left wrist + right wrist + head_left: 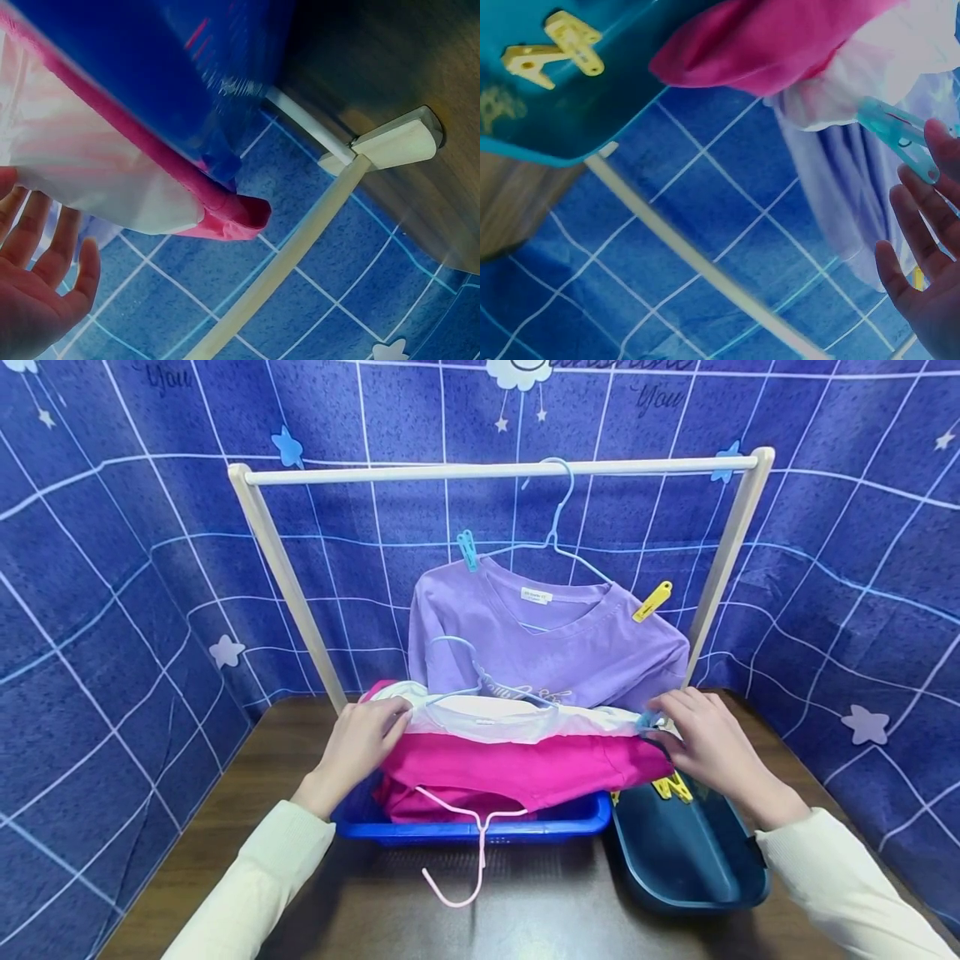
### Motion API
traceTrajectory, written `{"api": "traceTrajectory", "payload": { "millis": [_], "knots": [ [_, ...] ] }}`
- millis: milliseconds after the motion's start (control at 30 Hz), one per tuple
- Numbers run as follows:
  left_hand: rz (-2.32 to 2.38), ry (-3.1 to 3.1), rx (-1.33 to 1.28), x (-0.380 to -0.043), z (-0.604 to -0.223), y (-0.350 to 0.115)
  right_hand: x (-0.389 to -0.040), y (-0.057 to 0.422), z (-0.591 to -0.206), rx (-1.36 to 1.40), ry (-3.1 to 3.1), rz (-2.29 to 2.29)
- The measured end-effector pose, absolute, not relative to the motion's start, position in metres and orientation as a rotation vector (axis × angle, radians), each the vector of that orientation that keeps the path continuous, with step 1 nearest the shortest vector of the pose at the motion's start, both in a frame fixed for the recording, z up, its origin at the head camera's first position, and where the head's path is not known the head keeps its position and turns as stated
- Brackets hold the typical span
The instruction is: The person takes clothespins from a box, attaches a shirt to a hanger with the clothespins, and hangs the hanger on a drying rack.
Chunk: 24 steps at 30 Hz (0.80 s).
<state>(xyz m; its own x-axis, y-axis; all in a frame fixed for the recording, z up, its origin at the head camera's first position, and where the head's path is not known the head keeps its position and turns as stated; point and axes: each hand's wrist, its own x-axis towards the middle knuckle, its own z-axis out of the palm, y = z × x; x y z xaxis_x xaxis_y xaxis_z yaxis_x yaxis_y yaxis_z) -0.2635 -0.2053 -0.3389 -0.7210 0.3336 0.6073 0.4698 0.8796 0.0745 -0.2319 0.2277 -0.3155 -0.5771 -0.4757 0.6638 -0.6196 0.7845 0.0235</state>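
A white and magenta shirt (517, 768) lies across the front of the rack with a light blue hanger (480, 672) in its neck. At its left shoulder my left hand (367, 732) pinches the white cloth; in the left wrist view the fingers (56, 247) are at the cloth's edge. My right hand (708, 739) holds a light blue clothespin (900, 135) whose tip sits on the shirt's right shoulder. Behind hangs a purple shirt (555, 635), with a blue clothespin (467, 551) and a yellow clothespin (652, 602) on its shoulders.
A wooden rack (450, 472) stands on the dark table (360, 902). Below the shirt is a blue basket (480, 831) with a pink hanger (480, 835) over its front rim. A dark teal tub (675, 860) at right holds yellow clothespins (570, 45).
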Motion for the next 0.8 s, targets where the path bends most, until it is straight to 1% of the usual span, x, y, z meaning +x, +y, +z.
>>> {"api": "traceTrajectory", "payload": {
  "millis": [800],
  "knots": [
    [-0.300,-2.335,-0.601,-0.268,-0.341,-0.204,-0.244,0.191,-0.308,0.887,-2.162,0.482]
  ]
}}
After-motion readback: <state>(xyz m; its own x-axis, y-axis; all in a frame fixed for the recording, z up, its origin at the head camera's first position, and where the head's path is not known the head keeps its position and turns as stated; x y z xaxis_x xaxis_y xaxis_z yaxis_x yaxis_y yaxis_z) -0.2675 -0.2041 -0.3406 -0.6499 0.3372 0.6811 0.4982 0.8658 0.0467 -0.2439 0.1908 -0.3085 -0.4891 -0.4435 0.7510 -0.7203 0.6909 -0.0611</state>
